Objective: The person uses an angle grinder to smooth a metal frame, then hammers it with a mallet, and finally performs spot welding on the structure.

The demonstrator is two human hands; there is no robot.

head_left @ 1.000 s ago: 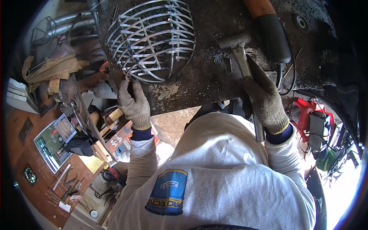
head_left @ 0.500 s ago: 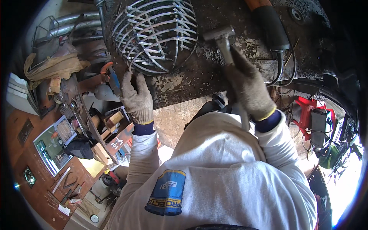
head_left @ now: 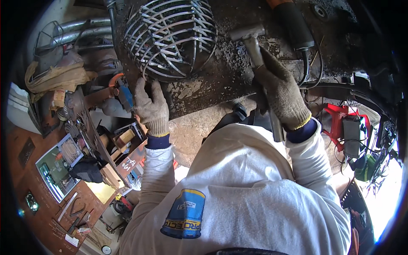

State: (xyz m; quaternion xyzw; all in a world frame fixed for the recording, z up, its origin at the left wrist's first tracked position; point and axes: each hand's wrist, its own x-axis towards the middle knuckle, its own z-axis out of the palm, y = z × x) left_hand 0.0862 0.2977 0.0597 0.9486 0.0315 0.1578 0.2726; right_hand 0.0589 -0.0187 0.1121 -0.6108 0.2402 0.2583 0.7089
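A rounded cage of curved metal rods (head_left: 180,40) lies on the dark, worn workbench (head_left: 191,93). At its near left edge, my gloved left hand (head_left: 151,106) pinches the end of a rod between thumb and fingers. My right hand (head_left: 282,91), gloved too, is wrapped round the handle of a metal hammer (head_left: 254,49). The hammer's head hovers to the right of the cage, apart from it, and the handle's butt points back toward my body. Whether the head touches the bench cannot be made out.
A corded angle grinder (head_left: 295,32) rests on the bench at the right, beside a metal ring (head_left: 319,12). Left of the bench, a brown board (head_left: 46,187) bears a framed picture, pliers and scraps. Red equipment (head_left: 335,123) stands at the right, with cables nearby.
My right hand and the hammer have shifted slightly to the right, and the hammer's head has turned a little. My left hand keeps its hold on the rod.
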